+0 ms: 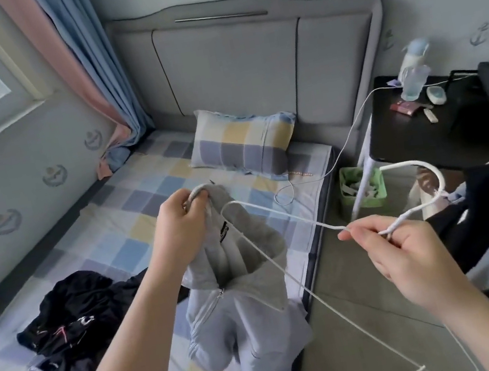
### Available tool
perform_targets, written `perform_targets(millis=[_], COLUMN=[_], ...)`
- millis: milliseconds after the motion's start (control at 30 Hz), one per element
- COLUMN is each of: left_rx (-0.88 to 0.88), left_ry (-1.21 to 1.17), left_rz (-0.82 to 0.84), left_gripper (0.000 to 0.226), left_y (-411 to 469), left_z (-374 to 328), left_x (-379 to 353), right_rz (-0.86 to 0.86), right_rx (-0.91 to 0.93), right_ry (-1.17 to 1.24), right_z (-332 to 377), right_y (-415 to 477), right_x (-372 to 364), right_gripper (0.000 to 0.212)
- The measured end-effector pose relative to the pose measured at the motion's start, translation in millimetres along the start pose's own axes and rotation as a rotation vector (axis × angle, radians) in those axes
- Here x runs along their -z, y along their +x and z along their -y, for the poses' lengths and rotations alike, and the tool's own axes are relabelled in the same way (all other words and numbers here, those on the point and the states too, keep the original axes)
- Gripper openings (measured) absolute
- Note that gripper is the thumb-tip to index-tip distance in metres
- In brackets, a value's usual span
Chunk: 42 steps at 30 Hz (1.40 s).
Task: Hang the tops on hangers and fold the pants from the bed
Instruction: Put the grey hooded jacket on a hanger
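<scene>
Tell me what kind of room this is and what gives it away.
A bedroom, most likely in a home: a bed with a padded grey headboard, a checked pillow lying on it, and a black bedside table next to it.

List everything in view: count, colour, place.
grey zip-up hooded jacket: one, grey, held up over the bed's edge
white wire hanger: one, white, held right of the jacket
black clothes pile: one, black, on the bed, lower left
checked pillow: one, blue, yellow and grey, against the headboard
checked bed sheet: one, same colours, covering the bed
grey padded headboard: one, grey, against the wall
black side table: one, black, right of the bed
green basket: one, green, on the floor by the table leg
white cable: one, white, from table to bed
curtains: two, pink and blue, beside the window
left hand: one, fingers grip the jacket's top
right hand: one, fingers pinch the hanger's neck
</scene>
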<state>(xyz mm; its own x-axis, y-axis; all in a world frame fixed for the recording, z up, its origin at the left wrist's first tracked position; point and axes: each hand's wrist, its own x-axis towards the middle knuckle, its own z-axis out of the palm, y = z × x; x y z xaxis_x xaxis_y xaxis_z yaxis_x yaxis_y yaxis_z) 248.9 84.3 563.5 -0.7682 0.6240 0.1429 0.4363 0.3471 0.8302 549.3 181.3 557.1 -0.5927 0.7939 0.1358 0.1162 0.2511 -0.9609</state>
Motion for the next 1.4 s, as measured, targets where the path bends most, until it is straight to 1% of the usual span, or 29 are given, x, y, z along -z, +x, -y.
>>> perform_targets(millis=[100,200,300,367,433,533,600,667,700,733,800,833,867,900,933,1000,1067,1133,1167,1233,1300,1400], left_rx=[0.005,-0.028,-0.084,-0.125,-0.138,-0.101,-0.038,-0.053,-0.118,-0.222,-0.470,-0.566,-0.635,-0.683,-0.719,-0.767,-0.748,-0.679,-0.644,-0.598,-0.582,-0.562], left_ry=[-0.014,-0.022,-0.055,-0.115,-0.152,-0.156,-0.171,-0.080,0.034,0.183,0.473,0.546,0.571,0.578,0.584,0.571,0.543,0.425,0.340,0.225,0.192,0.161], left_rz=[0.041,0.100,0.177,0.258,0.336,0.372,0.443,0.495,0.492,0.457,0.307,0.226,0.178,0.183,0.235,0.396,0.487,0.538,0.543,0.503,0.457,0.468], left_gripper=[0.031,0.025,0.014,0.015,0.015,0.014,0.013,0.018,0.023,0.029,0.041,0.045,0.048,0.050,0.053,0.055,0.054,0.051,0.048,0.046,0.046,0.045], left_y=[-6.1,-18.7,-34.2,-46.0,-57.1,-65.9,-68.8,-72.1,-74.1,-76.1,-76.9,-75.8,-73.7,-69.5,-63.3,-51.6,-44.8,-41.1,-39.1,-32.7,-28.4,-32.6], left_z=[4.3,-5.8,-21.5,-32.6,-42.0,-47.7,-49.6,-50.5,-50.5,-50.2,-51.6,-53.2,-54.0,-54.1,-52.8,-47.9,-41.5,-35.1,-31.0,-22.3,-17.0,-17.4], left_x=[-2.8,-11.0,-16.1,-19.7,-26.4,-34.8,-37.5,-39.4,-39.5,-38.4,-32.2,-27.3,-23.6,-21.0,-19.3,-19.4,-24.3,-27.0,-26.3,-22.3,-18.2,-18.7], right_rz=[0.033,0.049,0.048,0.062,0.086,0.071,0.050,0.031,0.030,0.035,0.051,0.066,0.085,0.105,0.120,0.132,0.143,0.178,0.200,0.220,0.197,0.167], right_rx=[0.005,0.094,0.162,0.188,0.122,0.020,0.027,0.067,0.079,0.087,0.096,0.106,0.124,0.148,0.176,0.213,0.203,0.159,0.136,0.089,0.042,0.011], right_ry=[0.000,-0.093,-0.211,-0.272,-0.244,-0.113,-0.037,0.006,0.016,0.022,0.047,0.064,0.073,0.069,0.052,0.003,-0.041,-0.077,-0.101,-0.147,-0.165,-0.146], right_z=[2.2,2.7,-2.5,-8.4,-14.9,-17.4,-13.0,-9.4,-8.0,-6.7,-4.4,-3.7,-2.8,-1.7,-0.2,0.8,-1.2,-6.1,-9.6,-17.8,-26.2,-32.7], right_y=[0.5,1.8,6.3,12.1,17.9,23.1,23.9,24.9,25.3,25.2,25.4,25.8,26.8,28.2,30.2,33.8,37.5,40.6,41.4,41.2,38.4,34.9], right_x=[-16.2,-34.7,-51.8,-63.0,-72.8,-79.3,-78.3,-73.7,-70.3,-66.3,-57.2,-52.5,-48.2,-44.2,-41.0,-36.3,-32.4,-25.4,-19.6,-5.6,6.7,13.3], right_gripper=[0.025,0.023,0.022,0.020,0.022,0.024,0.022,0.023,0.023,0.023,0.023,0.024,0.024,0.023,0.023,0.021,0.018,0.015,0.012,0.013,0.020,0.024])
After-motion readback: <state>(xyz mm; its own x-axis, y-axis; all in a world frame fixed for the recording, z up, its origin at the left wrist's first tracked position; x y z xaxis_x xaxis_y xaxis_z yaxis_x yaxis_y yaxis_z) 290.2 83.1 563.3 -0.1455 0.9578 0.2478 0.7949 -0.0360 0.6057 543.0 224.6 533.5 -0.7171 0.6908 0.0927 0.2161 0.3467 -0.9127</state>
